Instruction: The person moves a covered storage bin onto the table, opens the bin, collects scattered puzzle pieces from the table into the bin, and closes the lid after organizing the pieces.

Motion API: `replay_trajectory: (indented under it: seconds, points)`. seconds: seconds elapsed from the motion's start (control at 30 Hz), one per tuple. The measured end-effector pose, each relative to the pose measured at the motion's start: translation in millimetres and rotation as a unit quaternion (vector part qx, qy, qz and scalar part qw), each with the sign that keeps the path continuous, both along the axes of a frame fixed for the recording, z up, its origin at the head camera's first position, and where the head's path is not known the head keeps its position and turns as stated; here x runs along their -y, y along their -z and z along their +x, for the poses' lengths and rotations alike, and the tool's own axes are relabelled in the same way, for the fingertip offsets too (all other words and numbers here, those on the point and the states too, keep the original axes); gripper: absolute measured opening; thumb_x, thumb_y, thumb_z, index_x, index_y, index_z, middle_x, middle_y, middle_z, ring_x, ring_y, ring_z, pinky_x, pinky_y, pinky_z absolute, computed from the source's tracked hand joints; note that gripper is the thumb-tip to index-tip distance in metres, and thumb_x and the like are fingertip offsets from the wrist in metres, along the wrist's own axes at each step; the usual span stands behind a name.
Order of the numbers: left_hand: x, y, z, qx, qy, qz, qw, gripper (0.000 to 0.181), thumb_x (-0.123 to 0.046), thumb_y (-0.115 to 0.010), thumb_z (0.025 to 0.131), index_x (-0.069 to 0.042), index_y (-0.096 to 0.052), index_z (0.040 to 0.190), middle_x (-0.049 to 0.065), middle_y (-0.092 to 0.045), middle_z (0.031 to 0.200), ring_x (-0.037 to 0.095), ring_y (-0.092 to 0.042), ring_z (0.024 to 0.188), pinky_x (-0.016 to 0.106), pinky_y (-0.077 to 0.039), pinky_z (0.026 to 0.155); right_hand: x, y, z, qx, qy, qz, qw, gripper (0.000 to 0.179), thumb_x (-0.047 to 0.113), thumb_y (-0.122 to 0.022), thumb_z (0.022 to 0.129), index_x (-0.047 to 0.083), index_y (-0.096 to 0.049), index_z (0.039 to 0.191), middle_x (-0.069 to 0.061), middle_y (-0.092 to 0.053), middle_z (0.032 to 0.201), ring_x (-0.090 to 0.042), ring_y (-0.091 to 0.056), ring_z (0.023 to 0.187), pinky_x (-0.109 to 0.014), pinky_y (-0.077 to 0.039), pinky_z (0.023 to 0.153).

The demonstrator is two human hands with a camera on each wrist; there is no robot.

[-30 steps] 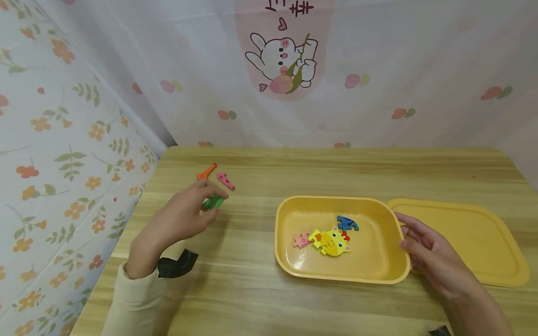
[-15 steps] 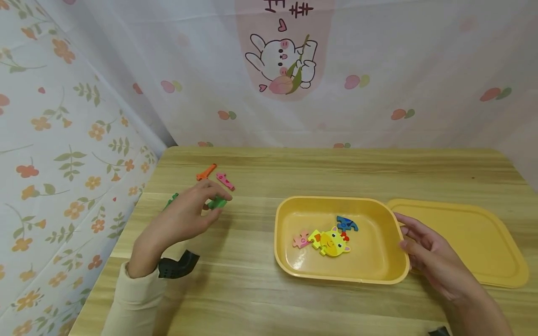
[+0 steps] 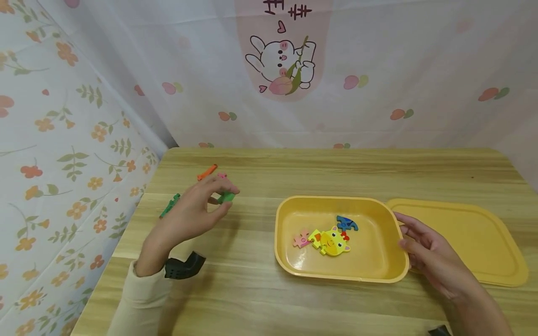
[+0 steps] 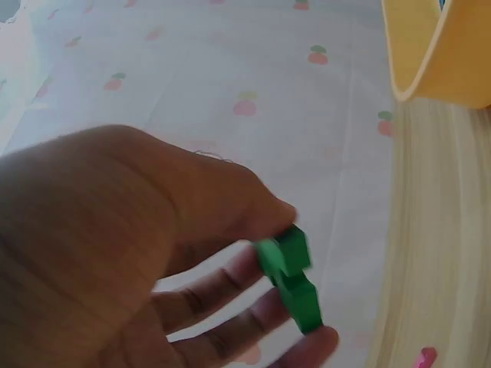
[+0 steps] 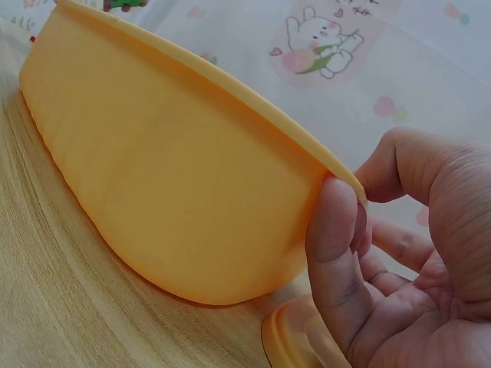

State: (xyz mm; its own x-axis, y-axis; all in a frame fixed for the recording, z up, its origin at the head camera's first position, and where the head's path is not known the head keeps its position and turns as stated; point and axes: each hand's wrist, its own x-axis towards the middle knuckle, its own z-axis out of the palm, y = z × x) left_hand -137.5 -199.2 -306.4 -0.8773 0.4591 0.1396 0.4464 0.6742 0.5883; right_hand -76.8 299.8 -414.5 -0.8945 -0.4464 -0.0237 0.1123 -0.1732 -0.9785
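My left hand is raised over the left part of the table, pinching a green puzzle piece between thumb and fingers. Close up in the left wrist view, the green piece shows notched edges. My right hand grips the right end of a yellow plastic box; in the right wrist view its thumb and a finger pinch the box rim. Inside the box lie a yellow giraffe-head puzzle piece, a pink piece and a blue piece.
Near my left hand lie an orange piece, a pink piece partly covered by the fingers, and another green piece. A yellow lid lies flat right of the box. Patterned cloth hangs behind the wooden table.
My left hand has shifted slightly to the right with the green puzzle piece, uncovering the other green piece behind it. The right hand and box stay in place.
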Motion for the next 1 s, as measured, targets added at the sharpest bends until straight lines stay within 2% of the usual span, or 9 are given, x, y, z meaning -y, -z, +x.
replay_trajectory:
  seconds: [0.17, 0.4, 0.63, 0.87, 1.0]
  points:
    - [-6.9, 4.8, -1.4, -0.001, -0.003, 0.038, 0.9993, 0.020, -0.015, -0.065, 0.098, -0.020, -0.065, 0.117, -0.004, -0.064, 0.119, 0.011, -0.064, 0.105, 0.035, -0.060, 0.086, 0, -0.4, -0.5, 0.005, 0.008, 0.027, 0.9996, 0.056, -0.006, -0.033, 0.105, 0.016, -0.031, 0.157, 0.004, -0.064, 0.122, -0.012, -0.071, 0.097, -0.035, -0.064, 0.074]
    - [-17.3, 7.4, -0.9, 0.002, 0.012, 0.078, 0.9969, 0.022, -0.015, -0.064, 0.098, -0.020, -0.065, 0.120, -0.001, -0.065, 0.123, 0.012, -0.063, 0.110, 0.036, -0.059, 0.088, 0, -0.6, -0.9, 0.001, -0.001, -0.017, 0.9999, 0.055, -0.011, -0.029, 0.104, 0.007, -0.028, 0.156, -0.003, -0.065, 0.118, -0.016, -0.074, 0.094, -0.035, -0.064, 0.069]
    - [-22.9, 7.3, -0.7, 0.004, 0.019, 0.090, 0.9958, 0.022, -0.013, -0.065, 0.097, -0.017, -0.066, 0.119, -0.001, -0.064, 0.122, 0.014, -0.061, 0.111, 0.036, -0.060, 0.089, 0, 0.1, 0.1, -0.001, -0.002, -0.024, 0.9997, 0.055, -0.012, -0.029, 0.103, 0.006, -0.028, 0.156, -0.003, -0.065, 0.117, -0.015, -0.074, 0.092, -0.033, -0.063, 0.068]
    - [-24.0, 8.1, 1.0, 0.017, 0.019, 0.090, 0.9956, 0.022, -0.016, -0.065, 0.098, -0.020, -0.064, 0.120, -0.002, -0.063, 0.124, 0.012, -0.061, 0.112, 0.039, -0.060, 0.089, 0, 0.4, 0.1, -0.001, 0.002, -0.019, 0.9998, 0.055, -0.012, -0.030, 0.103, 0.006, -0.029, 0.155, -0.004, -0.065, 0.117, -0.016, -0.074, 0.094, -0.034, -0.064, 0.070]
    - [-24.5, 9.4, -0.3, 0.009, 0.019, 0.094, 0.9954, 0.022, -0.016, -0.066, 0.098, -0.019, -0.064, 0.119, 0.000, -0.064, 0.123, 0.012, -0.060, 0.111, 0.039, -0.061, 0.088, 1, 0.2, -1.0, -0.001, 0.001, -0.020, 0.9998, 0.055, -0.012, -0.030, 0.103, 0.005, -0.028, 0.155, -0.004, -0.065, 0.118, -0.016, -0.074, 0.095, -0.033, -0.064, 0.071]
